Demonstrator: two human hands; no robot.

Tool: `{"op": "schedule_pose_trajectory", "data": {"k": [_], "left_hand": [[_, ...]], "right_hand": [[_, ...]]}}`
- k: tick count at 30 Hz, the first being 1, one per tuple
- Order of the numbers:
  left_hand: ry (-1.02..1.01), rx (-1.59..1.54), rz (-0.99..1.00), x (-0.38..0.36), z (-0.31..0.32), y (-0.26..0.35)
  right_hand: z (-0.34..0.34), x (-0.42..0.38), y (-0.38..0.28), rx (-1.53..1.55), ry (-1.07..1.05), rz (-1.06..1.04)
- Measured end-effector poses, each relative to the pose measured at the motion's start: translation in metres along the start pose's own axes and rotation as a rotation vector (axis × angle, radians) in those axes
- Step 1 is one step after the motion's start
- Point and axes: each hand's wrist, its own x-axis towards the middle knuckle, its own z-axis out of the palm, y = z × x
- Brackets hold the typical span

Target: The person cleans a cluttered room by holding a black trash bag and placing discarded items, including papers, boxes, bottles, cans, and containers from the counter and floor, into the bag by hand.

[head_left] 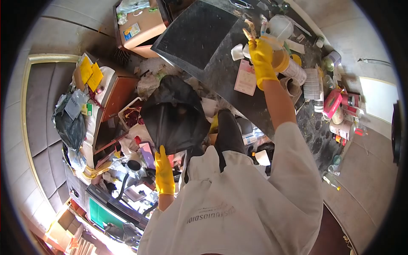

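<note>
My left hand [164,172], in a yellow rubber glove, has its fingers closed on the near rim of a black plastic bag [174,121], whose mouth gapes upward. My right hand [261,57], gloved in yellow too, is raised over the dark tabletop [250,100] with a small light-brown item [247,34] pinched at its fingertips; what it is cannot be made out. Below that hand lies a pink printed card [245,77]. White crumpled pieces [237,52] are to its left, and a jar with a yellow lid [293,70] is to its right.
Cans, a pink box [332,103] and bottles crowd the table's right side. A black flat panel [197,34] covers its left part. Loose litter surrounds my legs. On the left stand a brown cabinet [117,95] and a monitor with a green screen [102,212].
</note>
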Motion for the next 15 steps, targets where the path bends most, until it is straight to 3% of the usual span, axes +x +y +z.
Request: {"op": "schedule_pose_trajectory", "data": {"k": [4, 6, 8, 12, 15], "left_hand": [[0.000, -0.035, 0.011, 0.003, -0.002, -0.007], [-0.002, -0.061, 0.017, 0.004, -0.005, -0.012], [-0.009, -0.108, 0.021, 0.004, -0.008, -0.016], [-0.075, -0.270, -0.025, -0.004, -0.019, -0.022], [-0.079, -0.266, 0.008, -0.013, -0.029, -0.018]], "right_hand": [[-0.050, -0.023, -0.035, 1.262, -0.246, 0.222], [-0.066, -0.036, -0.049, 1.604, -0.438, 0.196], [-0.074, -0.051, -0.073, 1.593, -0.349, 0.286], [-0.099, -0.078, -0.119, 1.287, -0.403, 0.203], [-0.116, -0.097, -0.156, 1.489, -0.552, 0.217]]}}
